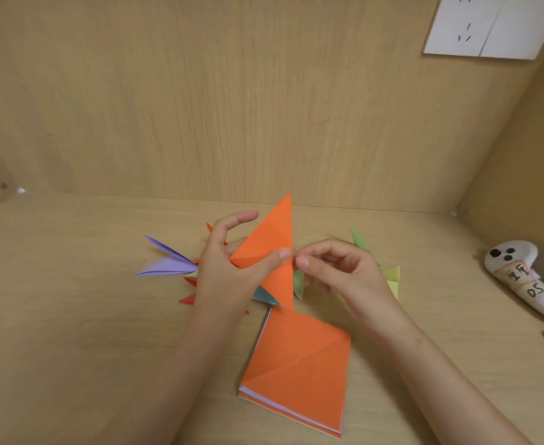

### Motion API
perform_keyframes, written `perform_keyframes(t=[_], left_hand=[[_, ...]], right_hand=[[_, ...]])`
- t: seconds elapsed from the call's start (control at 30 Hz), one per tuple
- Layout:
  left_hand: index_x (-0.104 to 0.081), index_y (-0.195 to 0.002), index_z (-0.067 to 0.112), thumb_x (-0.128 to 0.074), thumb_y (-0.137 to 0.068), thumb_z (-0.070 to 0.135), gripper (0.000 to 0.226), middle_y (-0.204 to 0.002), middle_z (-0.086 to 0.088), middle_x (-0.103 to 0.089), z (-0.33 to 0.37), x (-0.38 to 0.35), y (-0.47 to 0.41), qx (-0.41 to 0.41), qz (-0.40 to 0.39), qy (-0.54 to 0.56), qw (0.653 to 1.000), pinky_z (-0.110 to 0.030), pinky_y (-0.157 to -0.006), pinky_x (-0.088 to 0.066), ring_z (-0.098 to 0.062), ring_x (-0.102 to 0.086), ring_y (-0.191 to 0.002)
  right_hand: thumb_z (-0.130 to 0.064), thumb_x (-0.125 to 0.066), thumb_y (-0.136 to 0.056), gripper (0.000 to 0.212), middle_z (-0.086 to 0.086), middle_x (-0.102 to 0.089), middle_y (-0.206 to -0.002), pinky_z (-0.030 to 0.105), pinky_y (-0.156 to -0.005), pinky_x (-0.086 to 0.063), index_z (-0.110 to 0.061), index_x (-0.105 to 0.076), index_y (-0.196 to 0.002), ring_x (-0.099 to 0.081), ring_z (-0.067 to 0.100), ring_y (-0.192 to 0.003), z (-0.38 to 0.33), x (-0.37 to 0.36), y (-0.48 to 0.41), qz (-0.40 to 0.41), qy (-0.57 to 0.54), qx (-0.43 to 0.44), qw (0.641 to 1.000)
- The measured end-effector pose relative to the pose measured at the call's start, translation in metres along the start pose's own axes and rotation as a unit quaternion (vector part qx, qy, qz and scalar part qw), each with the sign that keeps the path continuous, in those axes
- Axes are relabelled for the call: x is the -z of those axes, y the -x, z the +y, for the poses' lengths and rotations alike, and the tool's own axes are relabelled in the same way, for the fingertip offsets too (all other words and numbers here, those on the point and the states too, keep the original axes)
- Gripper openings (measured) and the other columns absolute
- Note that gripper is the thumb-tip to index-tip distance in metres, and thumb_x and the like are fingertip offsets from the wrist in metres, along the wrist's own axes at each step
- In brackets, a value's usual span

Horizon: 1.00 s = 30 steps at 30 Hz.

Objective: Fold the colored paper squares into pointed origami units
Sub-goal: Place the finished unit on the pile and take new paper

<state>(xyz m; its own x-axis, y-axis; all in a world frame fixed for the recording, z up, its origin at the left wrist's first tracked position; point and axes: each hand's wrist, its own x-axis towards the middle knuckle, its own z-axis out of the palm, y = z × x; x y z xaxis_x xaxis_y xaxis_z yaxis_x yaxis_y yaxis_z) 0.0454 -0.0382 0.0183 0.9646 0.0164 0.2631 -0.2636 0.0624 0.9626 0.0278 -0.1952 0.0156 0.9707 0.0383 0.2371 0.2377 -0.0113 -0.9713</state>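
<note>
You are looking down at a wooden counter boxed in by a wooden back wall and a right side wall — the left and near-left surface lies bare, giving the most open room. Your left hand pinches a folded orange paper between thumb and fingers, holding it above the counter with its sharp tip pointing up toward the back wall. Your right hand sits just beside the paper's right edge, fingers curled loosely, gripping nothing. Below, a stack of paper squares rests near you, orange on top with crease lines. Finished pointed units fan out behind your hands: purple at left, green and yellow at right. A white controller lies along the right edge.
</note>
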Motion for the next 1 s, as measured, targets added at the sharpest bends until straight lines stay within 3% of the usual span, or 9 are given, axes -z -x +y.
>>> perform_keyframes(t=[0.13, 0.47, 0.53, 0.63, 0.8, 1.0], left_hand=[[-0.054, -0.107, 0.031, -0.079, -0.069, -0.001, 0.056, -0.054, 0.014, -0.066, -0.0001, -0.0008, 0.0003, -0.008, -0.039, -0.002, 0.999, -0.010, -0.053, -0.045, 0.004, -0.060, -0.052], [-0.040, -0.132, 0.030, -0.080, -0.063, -0.001, 0.086, -0.072, 0.001, -0.070, -0.0030, -0.0002, -0.0027, -0.017, -0.062, 0.033, 0.997, -0.021, -0.065, -0.052, -0.010, -0.064, -0.067], [-0.038, -0.134, 0.029, -0.082, -0.058, 0.003, 0.091, -0.071, 0.004, -0.071, -0.0023, -0.0017, -0.0018, -0.015, -0.060, 0.042, 0.997, -0.019, -0.067, -0.054, -0.007, -0.066, -0.069], [-0.037, -0.135, 0.028, -0.079, -0.060, -0.008, 0.093, -0.072, 0.015, -0.072, -0.0046, -0.0046, -0.0004, -0.004, -0.065, 0.064, 0.996, -0.013, -0.067, -0.052, 0.001, -0.067, -0.074], [-0.036, -0.138, 0.027, -0.076, -0.063, -0.015, 0.095, -0.073, 0.008, -0.074, -0.0079, -0.0058, -0.0009, 0.013, -0.068, 0.077, 0.995, -0.016, -0.068, -0.054, -0.004, -0.069, -0.076], [-0.036, -0.138, 0.034, -0.079, -0.065, -0.008, 0.095, -0.060, 0.011, -0.068, -0.0068, -0.0064, 0.0026, 0.009, -0.086, 0.023, 0.996, -0.013, -0.058, -0.050, 0.000, -0.061, -0.056]], right_hand=[[-0.024, -0.073, -0.067, 0.004, 0.006, -0.063, -0.069, 0.011, -0.054, -0.038, -0.021, -0.072, -0.069, -0.054, 0.006, -0.057, 0.0002, 0.0012, 0.0000, -0.008, 0.012, 0.002, 1.000], [-0.023, -0.071, -0.070, 0.003, -0.001, -0.062, -0.063, 0.013, -0.053, -0.039, -0.021, -0.071, -0.067, -0.053, 0.005, -0.055, 0.0017, 0.0006, 0.0004, -0.008, 0.012, 0.022, 1.000], [-0.019, -0.070, -0.073, 0.004, -0.006, -0.063, -0.063, 0.011, -0.055, -0.039, -0.019, -0.069, -0.069, -0.052, 0.001, -0.055, 0.0016, 0.0009, -0.0004, 0.008, 0.009, 0.037, 0.999], [-0.016, -0.074, -0.077, 0.010, -0.010, -0.065, -0.068, 0.011, -0.059, -0.039, -0.021, -0.069, -0.070, -0.052, 0.001, -0.061, 0.0027, 0.0008, -0.0012, 0.026, 0.013, 0.049, 0.998], [-0.024, -0.069, -0.075, 0.007, -0.008, -0.063, -0.073, 0.028, -0.066, -0.035, -0.028, -0.070, -0.069, -0.047, 0.016, -0.073, 0.0068, 0.0004, -0.0015, 0.041, 0.042, 0.041, 0.997], [-0.025, -0.074, -0.070, 0.008, -0.009, -0.063, -0.065, 0.011, -0.060, -0.037, -0.021, -0.069, -0.065, -0.051, 0.001, -0.062, 0.0027, 0.0012, -0.0007, 0.018, 0.000, 0.024, 1.000]])
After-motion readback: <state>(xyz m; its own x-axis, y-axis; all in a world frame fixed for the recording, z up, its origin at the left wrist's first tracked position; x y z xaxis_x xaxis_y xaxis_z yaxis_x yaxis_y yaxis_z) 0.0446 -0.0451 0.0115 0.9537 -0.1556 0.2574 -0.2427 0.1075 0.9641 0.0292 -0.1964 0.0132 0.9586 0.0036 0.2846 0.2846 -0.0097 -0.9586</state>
